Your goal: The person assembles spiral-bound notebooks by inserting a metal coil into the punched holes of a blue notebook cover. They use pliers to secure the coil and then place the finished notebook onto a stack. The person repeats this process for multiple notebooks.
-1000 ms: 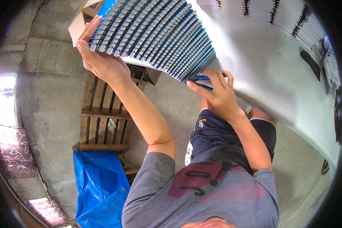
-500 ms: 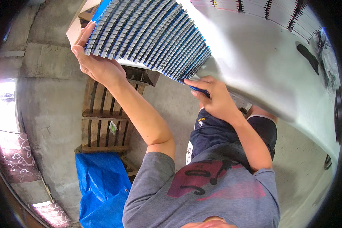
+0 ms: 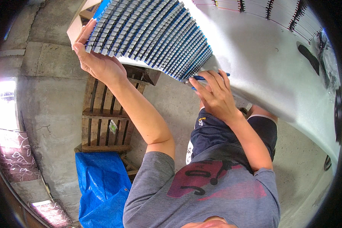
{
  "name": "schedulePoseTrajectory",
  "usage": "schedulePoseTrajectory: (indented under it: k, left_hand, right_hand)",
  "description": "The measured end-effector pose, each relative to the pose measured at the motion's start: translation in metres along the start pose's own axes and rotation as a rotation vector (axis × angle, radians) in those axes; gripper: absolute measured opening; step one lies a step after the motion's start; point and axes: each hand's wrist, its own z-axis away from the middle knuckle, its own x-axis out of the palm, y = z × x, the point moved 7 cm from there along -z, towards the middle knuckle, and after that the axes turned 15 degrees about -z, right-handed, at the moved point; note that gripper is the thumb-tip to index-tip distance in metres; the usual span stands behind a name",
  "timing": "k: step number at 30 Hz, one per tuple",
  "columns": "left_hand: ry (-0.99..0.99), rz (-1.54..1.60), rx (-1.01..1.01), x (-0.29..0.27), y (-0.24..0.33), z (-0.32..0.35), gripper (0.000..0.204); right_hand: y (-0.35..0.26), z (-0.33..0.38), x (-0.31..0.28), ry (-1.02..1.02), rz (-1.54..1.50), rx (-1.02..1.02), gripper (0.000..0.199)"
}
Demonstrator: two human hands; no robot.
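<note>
A stack of spiral-bound notebooks (image 3: 148, 38) with blue covers and dark coils lies on the table, its coil ends facing me in dense rows. My left hand (image 3: 102, 66) holds the stack's left end, thumb along the near side and fingers around the end. At the right near corner, my right hand (image 3: 216, 93) grips blue-handled pliers (image 3: 228, 74), their handles spread apart. The pliers' dark jaws are at the lowest coils of that corner; which coil they touch is too small to tell.
The pale table (image 3: 254, 68) stretches right. More coil-bound books (image 3: 268, 9) stand along its far side, near a black flat piece (image 3: 308, 59) and clear plastic (image 3: 326, 64). A cardboard box (image 3: 75, 28) sits behind my left hand. Below are a wooden pallet (image 3: 98, 114) and blue tarp (image 3: 102, 182).
My right hand has turned and risen slightly, and the pliers' handles now spread apart where they were together. The left hand and the stack have barely moved.
</note>
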Motion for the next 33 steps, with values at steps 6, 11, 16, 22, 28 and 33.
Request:
schedulePoseTrajectory:
  k: [6,11,16,22,28,33]
  left_hand:
    - [-0.011,0.041,0.002,0.003,0.002,-0.001,0.053]
    - [-0.022,0.058,0.023,0.003,0.0,-0.002,0.052]
    - [-0.012,0.055,0.016,0.001,-0.001,-0.002,0.052]
    - [0.024,0.057,-0.01,0.002,0.0,-0.002,0.052]
    - [0.103,0.048,-0.042,-0.001,0.001,-0.001,0.053]
    - [0.044,-0.063,-0.015,0.003,0.006,0.002,0.057]
  right_hand:
    - [0.005,-0.004,0.004,0.045,0.072,-0.094,0.032]
    - [0.005,-0.007,0.003,0.025,0.112,-0.117,0.029]
    - [0.006,-0.007,0.006,0.044,0.126,-0.127,0.03]
    - [0.011,-0.008,0.005,-0.003,-0.003,-0.024,0.035]
    - [0.001,0.002,0.009,-0.04,-0.097,0.108,0.044]
    - [-0.003,0.005,0.008,-0.022,-0.195,0.255,0.042]
